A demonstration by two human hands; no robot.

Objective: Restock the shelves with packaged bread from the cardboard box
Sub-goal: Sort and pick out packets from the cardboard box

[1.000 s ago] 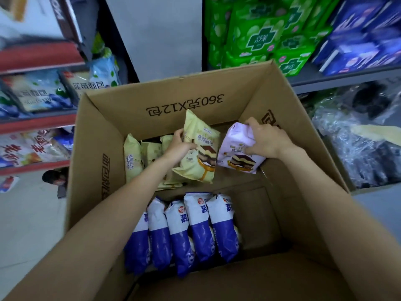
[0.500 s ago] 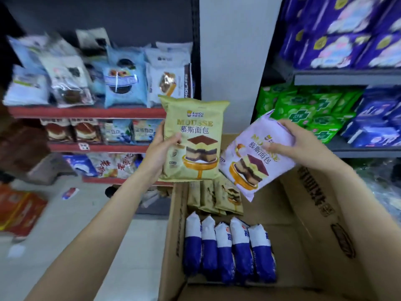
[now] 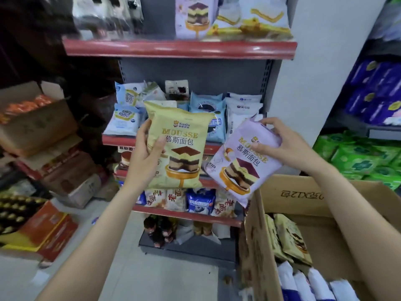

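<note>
My left hand (image 3: 145, 153) grips a yellow mousse bread pack (image 3: 181, 148) by its left edge, held upright in front of the red-edged shelf unit (image 3: 180, 48). A purple mousse bread pack (image 3: 239, 166), tilted, is held at its upper right corner by my right hand (image 3: 280, 144). Both packs hang in the air before the middle shelves. The cardboard box (image 3: 303, 196) stands open at lower right, with yellow packs (image 3: 288, 240) and blue-and-white packs (image 3: 312, 285) inside.
The shelves carry blue, white and red snack packs; the top shelf has a purple cake pack (image 3: 193, 16) and yellow packs. Stacked cartons (image 3: 36, 127) and orange boxes crowd the left. Green and purple packs fill the racks at right (image 3: 368, 157). Bare floor lies below my arms.
Both hands lifted the yellow and purple packs out of the box and up toward the shelves. My view swung left and up, so the box now sits at lower right.
</note>
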